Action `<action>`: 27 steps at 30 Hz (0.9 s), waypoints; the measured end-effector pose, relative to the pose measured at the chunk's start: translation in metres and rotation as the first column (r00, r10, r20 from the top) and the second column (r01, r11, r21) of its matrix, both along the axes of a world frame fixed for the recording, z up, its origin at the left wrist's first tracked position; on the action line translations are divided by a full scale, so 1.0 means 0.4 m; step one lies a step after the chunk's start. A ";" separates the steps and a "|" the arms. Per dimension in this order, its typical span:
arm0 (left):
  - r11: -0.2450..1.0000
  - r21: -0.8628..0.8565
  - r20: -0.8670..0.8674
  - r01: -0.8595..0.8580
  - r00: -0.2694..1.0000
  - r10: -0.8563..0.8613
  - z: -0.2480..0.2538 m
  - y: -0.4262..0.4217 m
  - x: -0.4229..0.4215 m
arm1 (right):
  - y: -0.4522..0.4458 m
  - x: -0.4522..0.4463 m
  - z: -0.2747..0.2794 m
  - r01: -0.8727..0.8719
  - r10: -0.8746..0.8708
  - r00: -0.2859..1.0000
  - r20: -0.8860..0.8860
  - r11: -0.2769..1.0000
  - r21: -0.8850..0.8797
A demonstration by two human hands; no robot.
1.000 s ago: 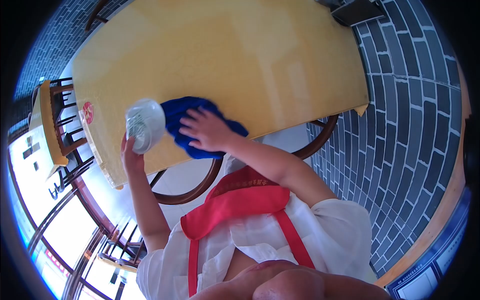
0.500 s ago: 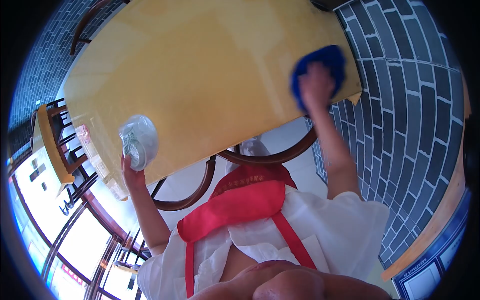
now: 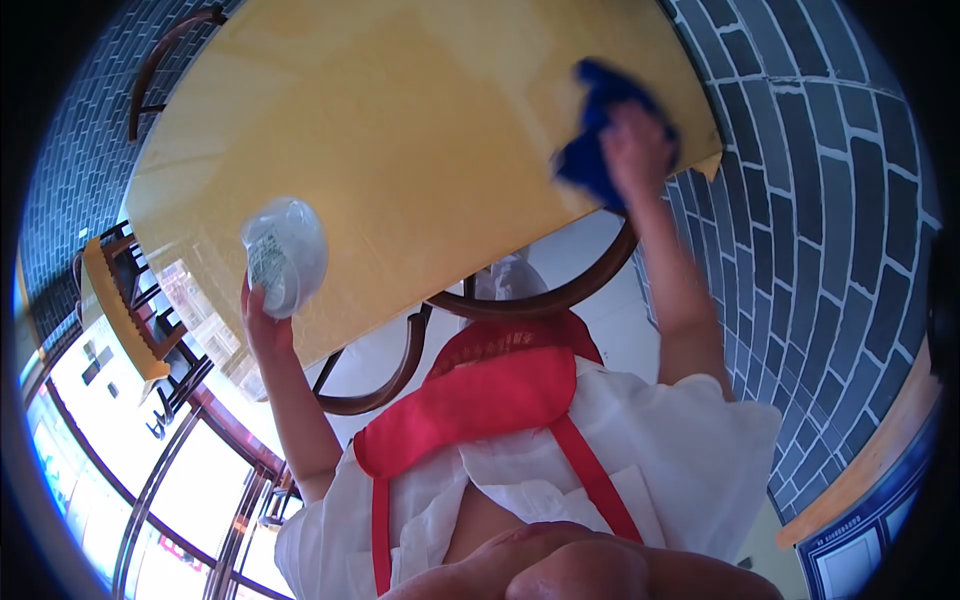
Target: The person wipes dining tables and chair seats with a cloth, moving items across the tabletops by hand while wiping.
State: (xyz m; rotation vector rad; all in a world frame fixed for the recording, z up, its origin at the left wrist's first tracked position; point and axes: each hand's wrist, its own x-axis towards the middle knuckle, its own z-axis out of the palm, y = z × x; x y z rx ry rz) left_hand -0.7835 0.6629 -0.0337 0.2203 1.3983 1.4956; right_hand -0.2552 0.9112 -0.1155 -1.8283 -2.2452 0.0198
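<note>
My left hand [image 3: 268,318] is closed on a white bowl [image 3: 300,245]. It looks wrapped in clear film with greenish print, and is held over the left part of the yellow tabletop [image 3: 410,150]. At the table's right end, a crumpled dark-blue cloth [image 3: 592,150] lies under my right hand [image 3: 640,150], whose fingers grip and press it to the surface. Motion blurs the cloth and the fingers a little.
Curved wooden chair backs [image 3: 570,290] stand against the near table edge. A grey brick wall [image 3: 800,200] runs close along the right side. Another yellow table [image 3: 120,310] is at the left, by bright windows [image 3: 185,475].
My right hand stays near the right end while the cloth has shifted left and bunched into another shape. The bowl in my left hand has risen slightly in view.
</note>
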 end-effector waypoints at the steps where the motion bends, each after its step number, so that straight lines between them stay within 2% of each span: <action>1: 1.000 0.004 0.004 0.013 1.000 -0.013 -0.006 0.012 0.004 | 0.067 0.078 -0.035 0.105 -0.109 0.987 0.120 0.994 0.043; 3: 1.000 0.014 0.008 0.025 1.000 -0.025 -0.024 0.035 0.012 | 0.161 0.154 -0.054 0.176 -0.190 0.976 0.102 0.975 0.133; 6: 0.998 0.036 0.004 0.051 0.999 -0.052 -0.037 0.078 0.025 | 0.100 0.004 -0.060 0.159 -0.180 0.969 0.168 0.978 0.132; 7: 0.997 0.047 0.011 0.066 0.998 -0.067 -0.039 0.098 0.031 | 0.034 -0.091 -0.020 0.067 -0.071 0.987 0.143 0.997 0.032; 8: 0.995 0.059 0.018 0.082 0.996 -0.083 -0.043 0.122 0.037 | -0.041 -0.172 -0.011 -0.080 0.081 0.996 -0.023 0.996 0.041; 9: 0.993 0.068 0.026 0.097 0.995 -0.099 -0.045 0.144 0.045 | -0.113 -0.266 0.039 -0.200 0.192 0.972 -0.136 0.978 -0.052; 11: 0.993 0.057 0.019 0.105 0.994 -0.106 -0.040 0.199 0.074 | -0.264 -0.432 0.026 -0.456 0.410 0.858 -0.309 0.885 -0.092; 13: 0.987 0.070 0.024 0.143 0.989 -0.145 -0.036 0.266 0.105 | -0.405 -0.578 0.005 -0.702 0.589 0.649 -0.481 0.708 -0.080; 15: 0.984 0.086 0.020 0.157 0.987 -0.159 -0.046 0.327 0.133 | -0.498 -0.649 -0.031 -0.845 0.799 0.449 -0.399 0.525 0.101; 17: 0.985 0.078 0.018 0.153 0.988 -0.155 -0.040 0.372 0.166 | -0.483 -0.627 -0.064 -0.883 0.786 0.377 -0.491 0.464 0.066; 18: 0.985 0.078 0.023 0.153 0.988 -0.155 -0.036 0.385 0.174 | -0.439 -0.578 -0.047 -0.878 0.762 0.399 -0.510 0.478 0.027; 20: 0.984 0.079 0.043 0.163 0.985 -0.166 -0.054 0.396 0.171 | -0.307 -0.432 0.045 -0.771 0.650 0.551 -0.523 0.636 -0.022; 21: 0.983 0.079 0.057 0.163 0.984 -0.168 -0.063 0.397 0.171 | -0.252 -0.364 0.002 -0.690 0.610 0.575 -0.544 0.720 0.078; 22: 0.992 0.031 0.037 0.123 0.992 -0.124 -0.059 0.401 0.185 | -0.166 -0.289 0.109 -0.610 0.517 0.783 -0.346 0.747 -0.265; 23: 0.993 0.012 0.033 0.117 0.993 -0.117 -0.073 0.401 0.188 | -0.119 -0.209 0.012 -0.374 0.282 0.914 -0.291 0.864 -0.337; 24: 0.994 -0.007 0.028 0.108 0.994 -0.107 -0.096 0.403 0.187 | -0.067 -0.094 0.012 -0.300 0.295 0.916 -0.271 0.954 0.022; 25: 0.995 -0.024 0.016 0.096 0.995 -0.096 -0.109 0.411 0.183 | 0.002 -0.020 0.058 -0.271 0.253 0.949 -0.190 0.960 -0.075; 26: 0.996 -0.060 0.013 0.060 0.998 -0.060 -0.112 0.421 0.196 | 0.056 0.051 0.039 -0.155 0.161 0.986 -0.047 0.983 0.103; 27: 0.991 -0.128 -0.044 0.039 0.998 -0.045 -0.113 0.433 0.216 | 0.109 0.124 0.011 -0.075 0.065 0.995 0.072 0.988 0.134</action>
